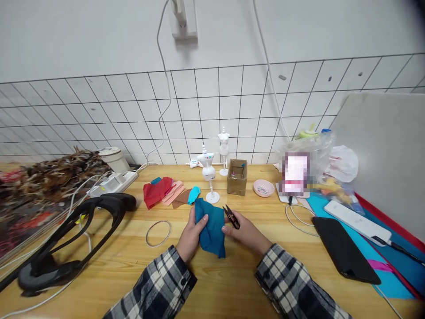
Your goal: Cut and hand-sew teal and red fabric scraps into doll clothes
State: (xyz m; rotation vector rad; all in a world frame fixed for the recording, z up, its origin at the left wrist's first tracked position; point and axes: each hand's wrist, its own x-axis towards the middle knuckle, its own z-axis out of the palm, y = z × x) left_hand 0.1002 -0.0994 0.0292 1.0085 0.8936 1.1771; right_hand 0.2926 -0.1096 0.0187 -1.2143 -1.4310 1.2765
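Observation:
A teal piece of cloth (212,230) hangs between my hands over the wooden table. My left hand (191,232) is closed on its left side, thumb on the front. In my right hand (247,232) are small black thread snips (232,217), blades pointing up and left. The fingertips of that hand touch the cloth's right edge. Just beyond the cloth stands a small white mannequin (208,170) with coloured dots on its chest. A second white mannequin (223,148) is farther back, near the wall.
Folded red cloth (156,191) and other fabric pieces lie left of the mannequins. A cardboard box (237,177) and a pink bowl (264,188) of small beads stand right. A metal ring (158,233), black frame (73,239), lit screen (296,173) and black phone (345,248) flank my arms.

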